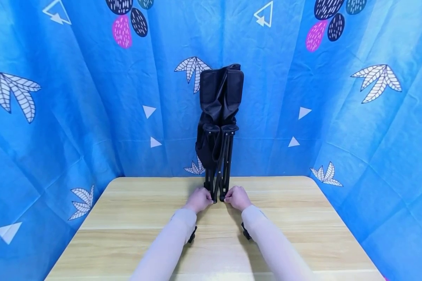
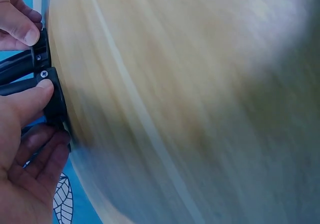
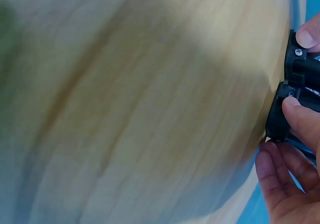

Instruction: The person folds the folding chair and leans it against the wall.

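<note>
A black folding camp chair point(image 1: 220, 89) stands upright, folded, at the far side of the wooden table point(image 1: 144, 242). Its fabric hangs bunched above thin dark legs, whose feet rest on the tabletop. My left hand point(image 1: 199, 199) pinches one front foot point(image 2: 56, 101), thumb on the face near a screw and fingers curled at its side. The neighbouring foot point(image 3: 277, 114) is pinched the same way by my right hand point(image 1: 238, 198). The two feet sit close together, side by side. The rear feet are partly hidden behind my hands.
Blue patterned curtains point(image 1: 267, 93) enclose the table on the back and both sides. The table's back edge runs just behind the chair legs. Dark straps point(image 1: 246, 231) show under both sleeved forearms.
</note>
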A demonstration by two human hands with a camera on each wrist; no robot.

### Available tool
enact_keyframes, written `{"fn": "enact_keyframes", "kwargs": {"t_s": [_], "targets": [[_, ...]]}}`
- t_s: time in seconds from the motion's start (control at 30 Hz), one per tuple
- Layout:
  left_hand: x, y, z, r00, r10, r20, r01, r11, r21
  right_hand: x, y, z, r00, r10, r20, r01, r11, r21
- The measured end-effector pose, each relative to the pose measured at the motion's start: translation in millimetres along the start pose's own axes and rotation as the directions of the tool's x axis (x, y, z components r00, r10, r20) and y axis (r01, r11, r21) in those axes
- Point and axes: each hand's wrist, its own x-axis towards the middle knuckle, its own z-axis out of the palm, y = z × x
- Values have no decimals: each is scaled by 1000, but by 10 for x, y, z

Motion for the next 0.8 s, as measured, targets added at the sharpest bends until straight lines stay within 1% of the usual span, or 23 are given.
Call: {"fn": "enact_keyframes", "kwargs": {"t_s": [0.13, 0.27, 0.4, 0.6, 0.8], "targets": [[7, 30, -1, 1000, -8, 8, 8, 1000, -1, 22, -7, 14, 1000, 13, -15, -13, 1000, -15], [29, 63, -24, 999, -35, 16, 35, 999, 0, 46, -18, 19, 1000, 6, -30, -6, 1000, -12], [57, 98, -55, 997, -66, 26, 65, 998, 26, 79, -21, 24, 999, 14, -38, -14, 1000, -15], [71, 142, -71, 997, -71, 21, 69, 995, 65, 103, -21, 29, 998, 52, -34, -53, 998, -25], [61, 111, -31, 998, -68, 12, 67, 996, 66, 107, 9, 58, 997, 64, -29, -65, 998, -10]]}}
